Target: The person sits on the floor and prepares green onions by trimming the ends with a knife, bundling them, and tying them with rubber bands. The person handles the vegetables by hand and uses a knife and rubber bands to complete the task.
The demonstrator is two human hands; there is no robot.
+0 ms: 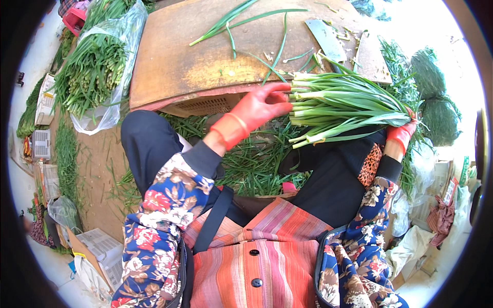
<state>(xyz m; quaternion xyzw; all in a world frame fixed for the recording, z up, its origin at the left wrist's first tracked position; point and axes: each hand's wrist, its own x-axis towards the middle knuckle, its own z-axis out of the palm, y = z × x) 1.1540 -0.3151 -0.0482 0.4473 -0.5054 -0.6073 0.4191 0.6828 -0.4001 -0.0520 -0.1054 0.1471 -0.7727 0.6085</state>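
My right hand [402,133], in an orange-red rubber glove, grips the leafy end of a bundle of long flat-leaved greens [339,106], which look like garlic chives. The bundle lies sideways above my right thigh, its pale stem ends pointing left. At those ends is my left hand [262,106], gloved alike, with thumb and fingers apart and fingertips at or against the stems. Just beyond the bundle, a cleaver [327,40] rests on the wooden board [161,57], its handle partly hidden by leaves.
Loose leaves [227,23] and trimmed scraps are scattered over the board. To the left stands a clear plastic bag [134,34] around more greens [92,73]. Fallen leaves [254,165] cover the floor between my legs. Filled green bags [439,119] are stacked at right; a plastic crate [104,250] sits lower left.
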